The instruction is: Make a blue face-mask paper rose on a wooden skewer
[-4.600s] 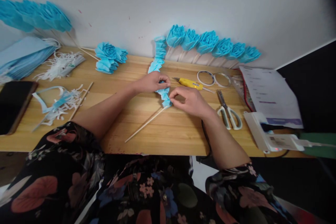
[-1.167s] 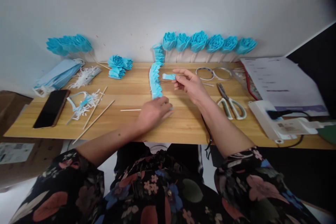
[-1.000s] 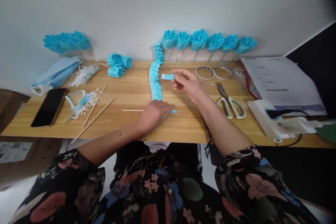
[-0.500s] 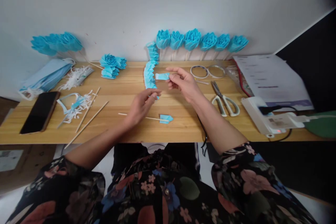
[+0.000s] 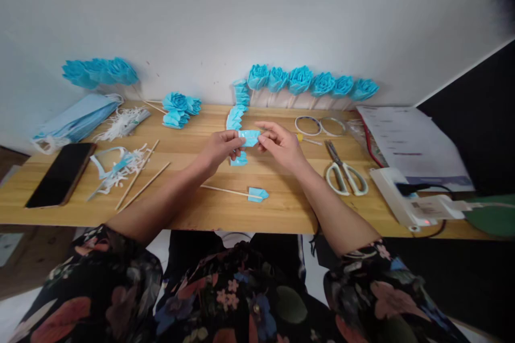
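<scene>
Between my two hands a small blue fabric piece (image 5: 249, 138) is stretched flat over the table. My left hand (image 5: 221, 151) pinches its left end. At its right end, my right hand (image 5: 281, 144) grips the edge between thumb and finger. Behind and partly under my hands runs a line of overlapping folded blue pieces (image 5: 235, 118), reaching back to the wall. Nearer to me lies a thin wooden stick (image 5: 225, 190) with a pointed blue piece (image 5: 257, 194) at its right end.
Blue flowers on sticks (image 5: 300, 80) lean against the wall. Scissors (image 5: 341, 169), tape rolls (image 5: 308, 125) and a power strip (image 5: 398, 198) lie to the right. Left are a phone (image 5: 60, 174), blue face masks (image 5: 76, 118), white scraps (image 5: 120, 169) and loose sticks (image 5: 145, 187).
My left hand has come up and right, off the row of pieces, and now holds the left end of the blue piece. My right hand still holds the other end. The view has tilted slightly.
</scene>
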`<control>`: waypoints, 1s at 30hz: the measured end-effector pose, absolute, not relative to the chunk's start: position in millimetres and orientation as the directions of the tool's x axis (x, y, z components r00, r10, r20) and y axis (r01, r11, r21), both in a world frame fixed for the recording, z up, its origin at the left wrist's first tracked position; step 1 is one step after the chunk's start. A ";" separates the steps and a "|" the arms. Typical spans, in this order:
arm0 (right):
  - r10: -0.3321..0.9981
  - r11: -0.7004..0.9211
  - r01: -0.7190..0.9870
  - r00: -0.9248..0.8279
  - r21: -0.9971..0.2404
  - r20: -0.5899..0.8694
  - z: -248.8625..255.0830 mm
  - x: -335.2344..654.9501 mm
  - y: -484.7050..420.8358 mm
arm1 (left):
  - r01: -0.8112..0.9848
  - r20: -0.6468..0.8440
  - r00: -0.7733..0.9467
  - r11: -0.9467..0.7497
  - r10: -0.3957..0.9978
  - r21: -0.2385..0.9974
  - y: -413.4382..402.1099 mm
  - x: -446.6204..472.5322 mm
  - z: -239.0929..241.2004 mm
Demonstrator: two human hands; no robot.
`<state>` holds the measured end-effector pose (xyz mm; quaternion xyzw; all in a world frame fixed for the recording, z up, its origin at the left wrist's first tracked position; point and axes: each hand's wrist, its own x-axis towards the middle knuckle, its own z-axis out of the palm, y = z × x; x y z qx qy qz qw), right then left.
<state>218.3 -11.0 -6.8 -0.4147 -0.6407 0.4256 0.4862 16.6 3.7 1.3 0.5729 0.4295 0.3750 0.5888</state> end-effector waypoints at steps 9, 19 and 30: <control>0.968 0.205 0.078 -0.162 -0.976 0.190 -9.9 217.1 -11.1 | 0.035 0.007 0.337 -0.019 0.941 0.999 -6.1 13.9 -9.5; 0.972 0.223 0.122 -0.105 -0.967 0.210 -8.5 219.5 -10.8 | -0.126 -0.043 0.361 0.094 0.932 0.988 -6.3 11.8 -5.9; 0.952 0.279 0.148 -0.172 -0.949 0.253 -5.4 214.9 -16.5 | 0.018 -0.062 0.366 0.059 0.928 0.998 -6.5 11.8 -2.8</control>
